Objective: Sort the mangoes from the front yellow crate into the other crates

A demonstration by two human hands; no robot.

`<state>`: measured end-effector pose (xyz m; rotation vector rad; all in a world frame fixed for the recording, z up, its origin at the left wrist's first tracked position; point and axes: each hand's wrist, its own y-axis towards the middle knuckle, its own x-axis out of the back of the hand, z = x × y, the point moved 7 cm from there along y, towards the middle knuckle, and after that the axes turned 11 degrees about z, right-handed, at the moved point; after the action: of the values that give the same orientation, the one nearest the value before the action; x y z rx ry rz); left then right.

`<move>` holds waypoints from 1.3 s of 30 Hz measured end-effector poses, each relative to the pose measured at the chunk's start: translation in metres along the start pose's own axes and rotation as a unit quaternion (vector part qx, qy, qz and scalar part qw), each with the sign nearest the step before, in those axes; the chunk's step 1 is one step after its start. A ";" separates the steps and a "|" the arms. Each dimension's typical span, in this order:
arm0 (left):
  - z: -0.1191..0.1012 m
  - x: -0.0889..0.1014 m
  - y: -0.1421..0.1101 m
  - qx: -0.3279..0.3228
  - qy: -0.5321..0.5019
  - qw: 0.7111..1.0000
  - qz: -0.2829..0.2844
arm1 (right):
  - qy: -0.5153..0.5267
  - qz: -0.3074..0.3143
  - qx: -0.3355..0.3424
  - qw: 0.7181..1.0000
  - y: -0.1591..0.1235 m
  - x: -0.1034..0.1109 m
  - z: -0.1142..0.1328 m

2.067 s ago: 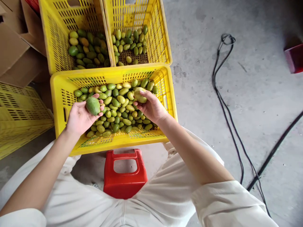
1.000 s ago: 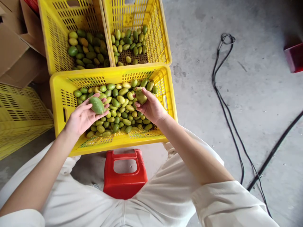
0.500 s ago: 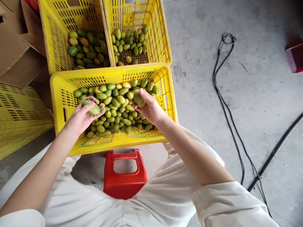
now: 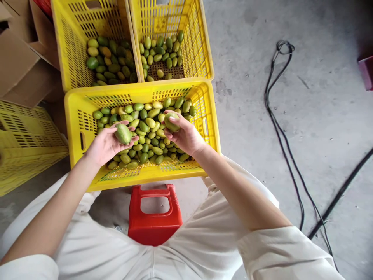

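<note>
My left hand [image 4: 107, 143] holds a smooth green oval fruit [image 4: 123, 134] above the left part of the near yellow crate [image 4: 140, 179]. Its thumb and fingers rest around the fruit, palm turned up. Over the crate's right part, my right hand [image 4: 188, 136] grips another oval fruit [image 4: 171, 122], yellowish green, with the thumb across its top. Beneath both hands, many smaller green and yellow oval fruits [image 4: 150, 122] cover the crate floor. The exact kind of fruit is not plain from this view.
Two more yellow crates, a left one [image 4: 60, 46] and a right one [image 4: 208, 46], stand behind, each with similar fruits. Another yellow crate [image 4: 29, 151] and cardboard boxes [image 4: 17, 58] are at left. A red stool [image 4: 154, 225] sits between my legs. Black cables [image 4: 271, 111] lie on the floor.
Both fruits have been turned over in my hands, showing different sides. My left hand has shifted slightly to the right. The crates and the fruits in them look the same; the view shifted slightly.
</note>
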<state>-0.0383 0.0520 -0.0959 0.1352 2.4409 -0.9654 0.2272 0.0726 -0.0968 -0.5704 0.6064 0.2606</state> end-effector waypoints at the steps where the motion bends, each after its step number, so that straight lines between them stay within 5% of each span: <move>1: 0.002 0.000 0.001 -0.003 0.007 1.000 -0.007 | -0.001 0.003 -0.004 1.000 0.000 0.000 -0.001; 10: -0.008 0.004 -0.004 -0.013 -0.031 0.993 -0.114 | 0.003 -0.010 -0.109 0.994 0.000 0.000 -0.008; 19: 0.006 0.005 0.003 0.037 0.065 0.996 -0.054 | 0.003 -0.033 -0.177 0.984 -0.001 0.011 -0.021; 25: 0.007 0.004 0.003 0.020 0.056 0.998 -0.010 | 0.038 -0.016 -0.140 0.989 0.001 0.017 -0.018; 30: 0.005 0.012 0.006 -0.022 0.092 0.995 -0.008 | 0.073 -0.015 -0.063 0.995 0.003 0.015 -0.014; 39: -0.003 0.024 0.015 -0.097 0.073 0.993 -0.007 | 0.055 -0.030 -0.026 0.998 0.001 0.014 -0.006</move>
<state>-0.0563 0.0627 -0.1153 0.1249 2.6576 -0.7406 0.2351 0.0708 -0.1102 -0.6544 0.6892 0.1892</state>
